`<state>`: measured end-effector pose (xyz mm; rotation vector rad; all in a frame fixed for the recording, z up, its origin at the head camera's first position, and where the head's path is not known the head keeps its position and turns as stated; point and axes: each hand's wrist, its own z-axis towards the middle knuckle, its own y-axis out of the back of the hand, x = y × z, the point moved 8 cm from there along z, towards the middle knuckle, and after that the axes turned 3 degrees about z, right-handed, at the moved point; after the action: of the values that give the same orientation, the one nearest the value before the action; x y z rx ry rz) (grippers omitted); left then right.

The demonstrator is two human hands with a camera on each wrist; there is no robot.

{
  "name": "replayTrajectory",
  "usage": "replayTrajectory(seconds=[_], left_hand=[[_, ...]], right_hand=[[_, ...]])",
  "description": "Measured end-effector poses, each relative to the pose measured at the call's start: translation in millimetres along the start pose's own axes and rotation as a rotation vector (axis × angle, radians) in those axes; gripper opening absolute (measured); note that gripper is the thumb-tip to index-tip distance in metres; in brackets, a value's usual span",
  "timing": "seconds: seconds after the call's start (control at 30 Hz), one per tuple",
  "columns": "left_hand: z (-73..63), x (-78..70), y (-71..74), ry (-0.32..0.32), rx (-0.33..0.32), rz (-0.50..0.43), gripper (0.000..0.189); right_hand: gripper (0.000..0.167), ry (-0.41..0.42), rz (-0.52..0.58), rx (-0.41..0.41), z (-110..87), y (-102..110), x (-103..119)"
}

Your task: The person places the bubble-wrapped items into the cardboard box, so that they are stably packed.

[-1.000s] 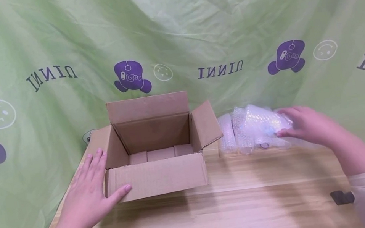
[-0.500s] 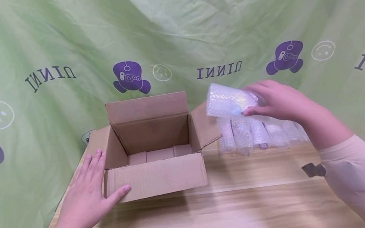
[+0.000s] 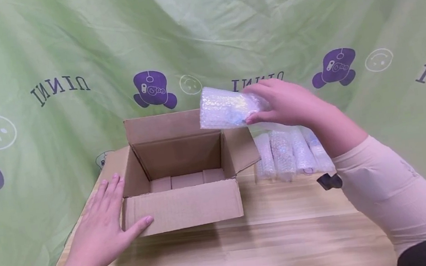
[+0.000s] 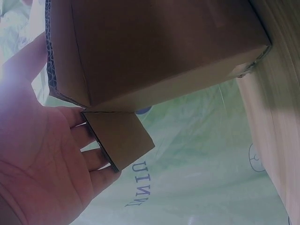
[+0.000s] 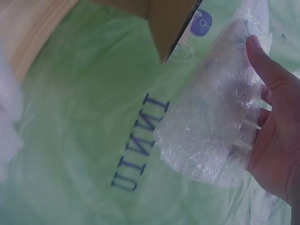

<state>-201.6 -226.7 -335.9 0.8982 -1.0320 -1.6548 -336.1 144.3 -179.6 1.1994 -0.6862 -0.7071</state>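
An open cardboard box [image 3: 182,206] stands on the wooden table with its flaps spread outward. My left hand [image 3: 100,228] rests on the box's front left corner, fingers straight along the left flap and thumb on the front flap. In the left wrist view the fingers lie beneath the small flap [image 4: 119,138]. My right hand [image 3: 285,101] grips a bubble-wrapped bundle [image 3: 220,109], thumb on the near side. The bundle is raised, and its far end overlaps the back right of the box in the head view. What the bubble wrap encloses is hidden.
Several more bubble-wrapped bundles [image 3: 283,155] lie in a row right of the box, partly behind my right arm. A green printed curtain [image 3: 193,41] hangs behind and beside the wooden table [image 3: 252,249]. The right flap [image 3: 241,149] leans outward toward the row.
My right hand has picked up a bubble-wrapped bundle from the row, lifted it and carried it left toward the box. The left hand and the box have stayed in place.
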Motion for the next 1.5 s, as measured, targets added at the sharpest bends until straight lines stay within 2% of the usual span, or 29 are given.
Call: replayTrajectory(seconds=[0.4, 0.63, 0.93, 1.17, 1.33, 1.5], left_hand=[[1.1, -1.1, 0.2, -0.001, 0.004, -0.004, 0.109], [1.2, -1.2, -1.1, -0.004, 0.003, -0.002, 0.109], [1.1, -3.0, 0.1, -0.005, 0.0, 0.0, 0.109], [0.7, -2.5, 0.1, -0.001, -0.001, -0.007, 0.109], [0.9, -2.0, -0.7, 0.002, 0.001, -0.004, 0.11], [1.1, -2.1, -0.5, -0.003, -0.002, -0.005, 0.109]], right_hand=[[0.083, 0.08, 0.015, 0.007, 42.5, 12, 43], [0.082, 0.113, 0.004, 0.025, 66.0, 8, 68], [0.087, 0.117, -0.026, 0.111, 91.2, -12, 97], [0.081, 0.133, -0.051, 0.151, 104.5, -34, 117], [0.078, 0.135, -0.062, 0.169, 109.9, -54, 124], [0.083, 0.11, -0.089, 0.204, 112.9, -75, 124]])
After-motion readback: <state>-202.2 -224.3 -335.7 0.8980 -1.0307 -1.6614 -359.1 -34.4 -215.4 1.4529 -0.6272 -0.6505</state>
